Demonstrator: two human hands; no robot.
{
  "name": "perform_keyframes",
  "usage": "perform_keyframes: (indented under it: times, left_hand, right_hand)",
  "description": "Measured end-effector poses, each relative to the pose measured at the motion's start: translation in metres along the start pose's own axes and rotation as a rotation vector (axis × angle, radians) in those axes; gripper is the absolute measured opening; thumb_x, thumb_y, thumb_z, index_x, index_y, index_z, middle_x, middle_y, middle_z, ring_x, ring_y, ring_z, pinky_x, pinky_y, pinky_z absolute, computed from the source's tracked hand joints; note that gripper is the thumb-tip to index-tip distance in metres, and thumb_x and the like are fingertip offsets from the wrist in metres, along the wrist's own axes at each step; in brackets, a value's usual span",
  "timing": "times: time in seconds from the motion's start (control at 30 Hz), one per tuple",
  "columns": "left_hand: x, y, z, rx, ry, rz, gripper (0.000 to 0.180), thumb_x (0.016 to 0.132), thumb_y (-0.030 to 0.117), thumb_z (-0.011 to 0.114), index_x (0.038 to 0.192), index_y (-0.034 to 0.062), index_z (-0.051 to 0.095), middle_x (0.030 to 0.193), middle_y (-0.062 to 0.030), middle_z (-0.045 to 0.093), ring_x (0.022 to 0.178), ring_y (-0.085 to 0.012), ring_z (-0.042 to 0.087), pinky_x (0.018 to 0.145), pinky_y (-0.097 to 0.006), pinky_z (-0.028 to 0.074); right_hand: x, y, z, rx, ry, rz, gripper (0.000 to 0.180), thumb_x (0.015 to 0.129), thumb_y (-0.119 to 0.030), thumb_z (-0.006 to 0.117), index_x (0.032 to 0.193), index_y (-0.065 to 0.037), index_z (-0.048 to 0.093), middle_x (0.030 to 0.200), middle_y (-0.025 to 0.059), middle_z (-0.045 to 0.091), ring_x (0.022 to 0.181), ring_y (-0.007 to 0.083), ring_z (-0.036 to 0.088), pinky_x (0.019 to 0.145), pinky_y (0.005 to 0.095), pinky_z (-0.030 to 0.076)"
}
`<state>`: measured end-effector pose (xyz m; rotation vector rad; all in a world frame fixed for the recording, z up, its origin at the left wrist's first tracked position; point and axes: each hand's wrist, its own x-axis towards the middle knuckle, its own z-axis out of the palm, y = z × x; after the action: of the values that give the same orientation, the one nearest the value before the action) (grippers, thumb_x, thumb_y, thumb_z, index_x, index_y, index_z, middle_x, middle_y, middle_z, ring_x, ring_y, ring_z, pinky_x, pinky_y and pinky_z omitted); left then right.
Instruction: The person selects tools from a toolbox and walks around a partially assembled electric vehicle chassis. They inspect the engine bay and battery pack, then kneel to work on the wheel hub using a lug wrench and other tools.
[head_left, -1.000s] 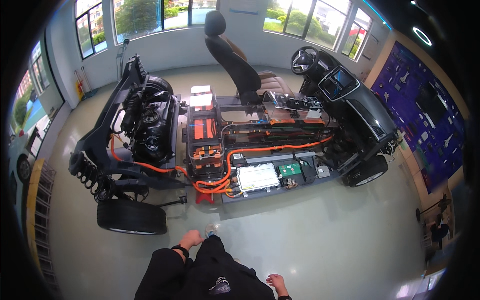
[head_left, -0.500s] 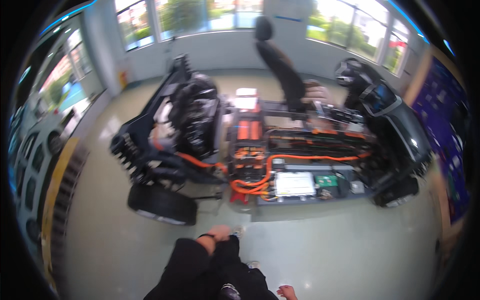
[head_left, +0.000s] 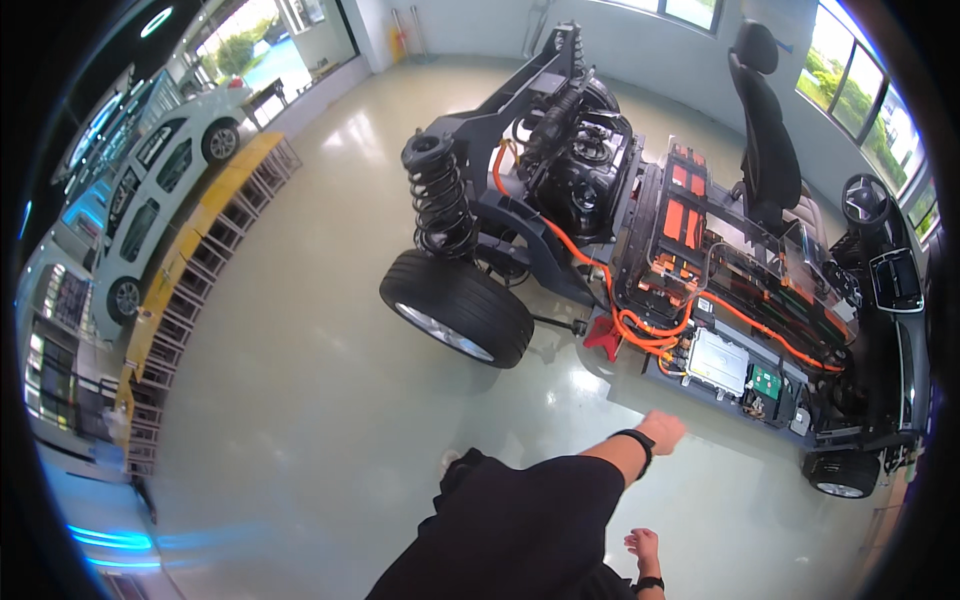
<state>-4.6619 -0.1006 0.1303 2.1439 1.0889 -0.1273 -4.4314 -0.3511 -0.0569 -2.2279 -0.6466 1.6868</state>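
Observation:
My left hand [head_left: 662, 432] reaches out over the floor beside the near side of a cutaway electric car chassis [head_left: 600, 270]. A black band circles its wrist, and its fingers are curled in with nothing seen in them. Lower down, my right hand [head_left: 643, 546] hangs with its fingers loosely bent and apart, holding nothing; it also wears a dark wristband. Neither hand touches the chassis. Closest to the left hand are a silver-white control box [head_left: 717, 360], a green circuit board [head_left: 767, 381] and thick orange cables [head_left: 640, 335].
A tyre [head_left: 455, 308] and a coil spring [head_left: 440, 205] stand at the chassis's near left corner. Beside the axle sits a red stand [head_left: 602, 340]. A black seat [head_left: 768, 140] and steering wheel [head_left: 866, 200] rise at right. A yellow-edged platform [head_left: 205, 215] runs along the left, with a white car [head_left: 165, 190] beyond.
My view has swung left, so the chassis now appears further right. My left arm extends further forward and right. More of my right hand has come into sight.

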Motion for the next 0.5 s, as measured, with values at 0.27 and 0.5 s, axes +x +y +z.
perform_keyframes:
  times: [0.27, 0.5]
  left_hand:
    - [-0.240, -0.260, 0.002, -0.181, 0.301, -0.428, 0.022, 0.071, 0.020, 0.052, 0.083, 0.0039, 0.063, 0.085, -0.0161, 0.063, 0.078, -0.0336, 0.061, 0.066, -0.044, 0.048]
    - [-0.520, -0.443, 0.025, -0.469, 0.381, -0.984, 0.024, 0.073, 0.022, 0.055, 0.088, 0.0063, 0.064, 0.087, -0.0147, 0.064, 0.082, -0.0311, 0.060, 0.073, -0.040, 0.048]
  right_hand:
    - [0.009, -0.045, 0.180, -0.302, -0.235, 0.002, 0.027, 0.084, -0.027, 0.051, 0.097, -0.004, 0.058, 0.085, 0.0100, 0.065, 0.073, 0.0187, 0.063, 0.062, 0.0311, 0.050]
    - [0.020, -0.191, 0.400, -0.709, -0.449, -0.223, 0.025, 0.083, -0.027, 0.053, 0.086, -0.004, 0.062, 0.075, 0.0057, 0.065, 0.066, 0.0157, 0.062, 0.057, 0.0306, 0.049]
